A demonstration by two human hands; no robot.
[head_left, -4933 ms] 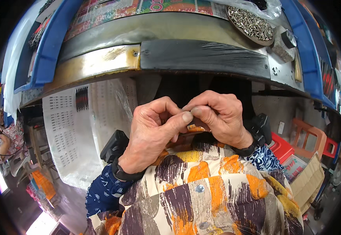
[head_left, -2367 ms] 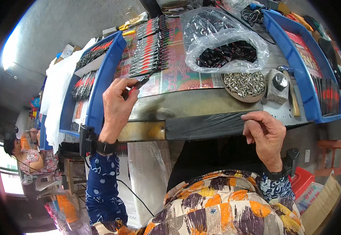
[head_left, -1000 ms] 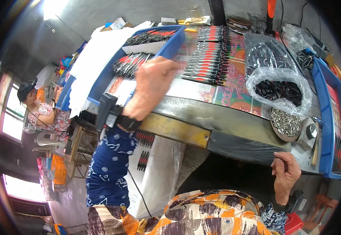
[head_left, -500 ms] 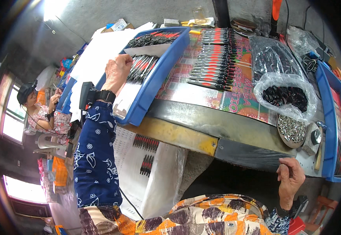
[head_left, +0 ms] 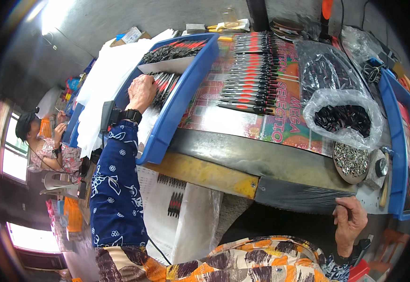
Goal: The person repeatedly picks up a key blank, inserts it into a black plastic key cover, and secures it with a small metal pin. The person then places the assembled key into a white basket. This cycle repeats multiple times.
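My left hand (head_left: 142, 92) is inside a blue tray (head_left: 155, 145), closed at the edge of a heap of black-and-red pens (head_left: 167, 83). Its fingertips face away from me, so what they grip is hidden. Beyond a white divider, the same tray holds more pens (head_left: 174, 50). Low at the table's front edge, my right hand (head_left: 350, 225) has loosely curled fingers, with nothing visible in them. On a colourful printed sheet (head_left: 214, 123) to the right of the tray lies a long row of pens (head_left: 249, 77), side by side.
An open plastic bag (head_left: 341, 115) of small dark parts stands right of the row. Below it sit a bowl of small metal pieces (head_left: 350, 162) and another blue tray (head_left: 398, 141). White sheets (head_left: 106, 89) lie at left. A person (head_left: 49, 138) sits farther left.
My left hand has turned and dropped slightly, its fingers now against the heap of pens. The view has shifted a little. My right hand stays about where it was.
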